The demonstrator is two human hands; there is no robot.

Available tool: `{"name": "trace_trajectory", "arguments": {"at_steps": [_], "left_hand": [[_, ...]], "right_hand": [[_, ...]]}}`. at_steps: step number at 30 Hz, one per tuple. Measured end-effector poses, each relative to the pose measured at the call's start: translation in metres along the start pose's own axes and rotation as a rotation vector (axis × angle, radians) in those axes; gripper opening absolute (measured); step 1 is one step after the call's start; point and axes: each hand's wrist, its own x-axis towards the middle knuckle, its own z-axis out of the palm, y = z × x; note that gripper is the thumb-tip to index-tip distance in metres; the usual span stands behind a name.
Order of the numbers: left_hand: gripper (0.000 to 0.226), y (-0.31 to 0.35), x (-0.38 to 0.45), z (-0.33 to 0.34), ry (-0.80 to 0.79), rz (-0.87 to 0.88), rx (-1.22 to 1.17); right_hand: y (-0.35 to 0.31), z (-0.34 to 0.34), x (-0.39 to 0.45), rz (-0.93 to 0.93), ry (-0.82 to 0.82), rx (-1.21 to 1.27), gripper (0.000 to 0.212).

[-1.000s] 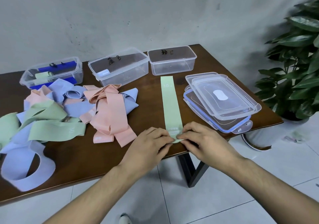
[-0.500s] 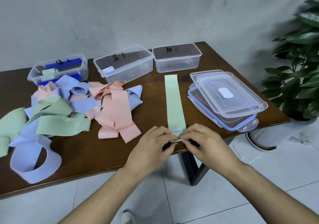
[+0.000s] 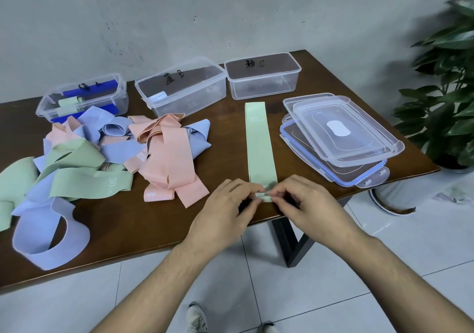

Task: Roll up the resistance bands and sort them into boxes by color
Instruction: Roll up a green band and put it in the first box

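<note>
Tabletop [image 3: 159, 230] unchanged — both hands' fingers [image 3: 252, 194] still pinch green band [image 3: 259, 142], its near end now slightly rolled.

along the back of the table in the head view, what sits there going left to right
box marked A with green rolls and dark blue bands inside → box marked B with one pale blue roll → box marked C, nothing visible inside → stack of clear lids, nearer the front → potted plant off the table

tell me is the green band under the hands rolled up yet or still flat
Mostly flat. The green band lies stretched out on the table; only its near end is curled, pinched between the left hand and the right hand.
</note>
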Motion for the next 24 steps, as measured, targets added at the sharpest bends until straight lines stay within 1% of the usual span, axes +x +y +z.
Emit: {"name": "trace_trajectory", "arguments": {"at_steps": [5,11,15,19,21,24], "left_hand": [[0.008,0.001,0.000,0.000,0.029,0.008,0.015],[0.016,-0.002,-0.001,0.005,0.081,0.019,0.051],[0.014,-0.003,0.001,0.005,0.063,0.057,0.110],[0.014,-0.003,0.005,0.003,0.042,0.050,0.121],[0.017,-0.003,0.008,0.002,0.034,0.033,0.135],[0.014,-0.003,0.011,0.002,0.024,-0.006,0.102]], "right_hand": [[0.000,0.006,-0.002,-0.049,0.053,-0.069,0.010],[0.007,0.008,-0.006,-0.130,0.092,-0.214,0.017],[0.009,0.008,-0.003,-0.209,0.072,-0.279,0.017],[0.008,0.006,0.002,-0.173,0.044,-0.222,0.019],[0.006,0.005,0.003,-0.123,0.043,-0.170,0.014],[0.006,0.005,0.006,-0.090,0.053,-0.178,0.006]]}}
